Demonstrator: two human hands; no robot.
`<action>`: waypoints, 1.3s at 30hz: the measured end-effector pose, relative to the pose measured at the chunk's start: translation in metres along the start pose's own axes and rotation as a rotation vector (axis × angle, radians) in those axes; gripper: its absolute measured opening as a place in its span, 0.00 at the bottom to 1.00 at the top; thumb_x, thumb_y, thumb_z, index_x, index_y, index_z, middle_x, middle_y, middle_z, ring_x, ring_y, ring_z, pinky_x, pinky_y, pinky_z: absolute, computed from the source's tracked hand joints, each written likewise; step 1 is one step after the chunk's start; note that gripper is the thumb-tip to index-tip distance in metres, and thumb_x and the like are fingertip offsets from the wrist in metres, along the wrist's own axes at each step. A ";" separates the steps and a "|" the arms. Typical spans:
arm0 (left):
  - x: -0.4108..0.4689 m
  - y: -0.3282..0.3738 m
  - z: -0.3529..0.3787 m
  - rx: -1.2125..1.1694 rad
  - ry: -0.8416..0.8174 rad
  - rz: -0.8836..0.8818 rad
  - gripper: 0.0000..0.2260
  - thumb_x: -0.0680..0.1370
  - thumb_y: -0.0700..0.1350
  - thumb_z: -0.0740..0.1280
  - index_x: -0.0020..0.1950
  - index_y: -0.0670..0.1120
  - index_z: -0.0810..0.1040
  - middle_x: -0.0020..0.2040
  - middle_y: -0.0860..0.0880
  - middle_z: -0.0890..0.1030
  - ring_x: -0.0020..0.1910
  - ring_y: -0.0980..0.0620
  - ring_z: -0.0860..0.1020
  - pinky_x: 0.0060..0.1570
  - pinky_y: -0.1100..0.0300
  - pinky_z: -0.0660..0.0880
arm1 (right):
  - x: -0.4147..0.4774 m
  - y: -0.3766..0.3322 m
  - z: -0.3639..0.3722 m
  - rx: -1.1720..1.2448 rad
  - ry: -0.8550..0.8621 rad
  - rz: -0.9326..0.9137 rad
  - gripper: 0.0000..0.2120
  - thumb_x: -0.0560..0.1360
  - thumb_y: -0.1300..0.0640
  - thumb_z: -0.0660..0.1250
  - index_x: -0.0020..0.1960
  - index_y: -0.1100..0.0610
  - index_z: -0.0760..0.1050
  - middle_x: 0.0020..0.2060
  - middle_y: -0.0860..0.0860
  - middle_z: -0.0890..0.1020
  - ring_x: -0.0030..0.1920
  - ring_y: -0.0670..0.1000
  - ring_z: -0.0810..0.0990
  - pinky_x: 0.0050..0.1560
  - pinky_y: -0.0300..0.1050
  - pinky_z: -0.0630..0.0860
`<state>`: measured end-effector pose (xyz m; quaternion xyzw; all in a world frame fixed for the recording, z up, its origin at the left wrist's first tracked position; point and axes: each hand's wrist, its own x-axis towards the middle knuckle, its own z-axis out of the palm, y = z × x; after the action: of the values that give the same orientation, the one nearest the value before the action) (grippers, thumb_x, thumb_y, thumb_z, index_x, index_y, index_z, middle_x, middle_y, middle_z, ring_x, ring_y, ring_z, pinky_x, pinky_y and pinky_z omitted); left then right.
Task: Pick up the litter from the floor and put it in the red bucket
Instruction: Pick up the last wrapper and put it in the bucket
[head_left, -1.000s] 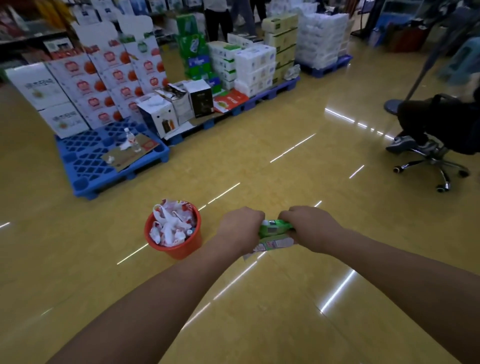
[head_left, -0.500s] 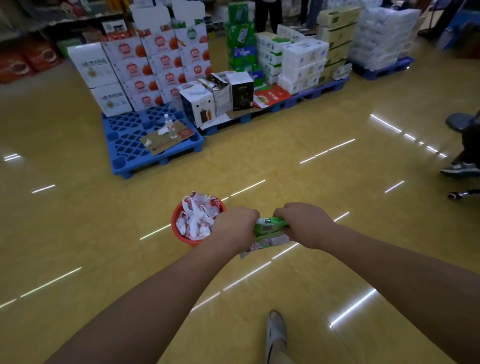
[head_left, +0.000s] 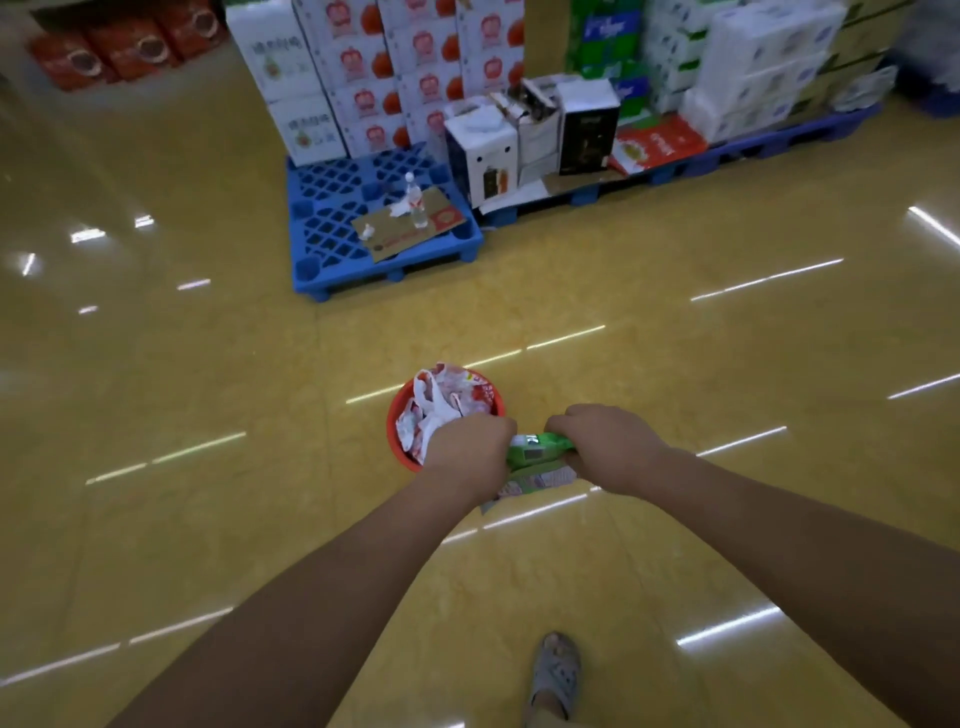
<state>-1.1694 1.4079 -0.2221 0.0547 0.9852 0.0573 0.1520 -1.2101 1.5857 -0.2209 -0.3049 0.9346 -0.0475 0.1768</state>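
Left hand (head_left: 467, 451): fist closed on one end of the green wrapper (head_left: 537, 451)
Right hand (head_left: 602, 441): closed on its other end
Wrapper: held just beside the red bucket (head_left: 397, 441), over its near rim
Bucket: on yellow floor (head_left: 208, 519), full of crumpled litter (head_left: 441, 400)

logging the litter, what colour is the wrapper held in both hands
Bright green wrapper, with a paler printed piece beneath it; shows best in the head view.

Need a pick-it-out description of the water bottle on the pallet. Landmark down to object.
Start at the blue plastic pallet on the yellow floor, in front of the stacked white and red cartons. A flat brown cardboard sheet lies on its right half. The small clear plastic bottle stands upright on that sheet, beside crumpled white scraps; it is the only upright thing there.
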 end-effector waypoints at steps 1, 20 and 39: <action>0.008 -0.002 -0.001 -0.003 -0.008 -0.023 0.08 0.75 0.41 0.64 0.54 0.47 0.76 0.50 0.46 0.80 0.50 0.43 0.79 0.35 0.55 0.69 | 0.012 0.005 0.000 0.007 0.000 -0.016 0.14 0.77 0.55 0.63 0.63 0.49 0.73 0.51 0.51 0.77 0.53 0.56 0.77 0.46 0.49 0.75; 0.091 -0.079 -0.018 -0.030 0.014 -0.182 0.10 0.75 0.42 0.64 0.56 0.49 0.77 0.48 0.48 0.78 0.48 0.45 0.78 0.35 0.56 0.68 | 0.153 0.016 -0.013 -0.011 -0.041 -0.151 0.18 0.77 0.55 0.63 0.66 0.48 0.72 0.53 0.52 0.77 0.56 0.56 0.76 0.47 0.49 0.74; 0.175 -0.239 0.048 -0.066 -0.118 -0.117 0.07 0.75 0.42 0.65 0.53 0.47 0.75 0.48 0.46 0.79 0.48 0.43 0.78 0.36 0.56 0.68 | 0.310 -0.036 0.065 0.038 -0.157 -0.063 0.20 0.77 0.56 0.62 0.68 0.47 0.70 0.57 0.52 0.77 0.57 0.57 0.77 0.50 0.52 0.77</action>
<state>-1.3418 1.1989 -0.3501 -0.0047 0.9737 0.0772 0.2145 -1.3999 1.3760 -0.3685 -0.3334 0.9068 -0.0466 0.2536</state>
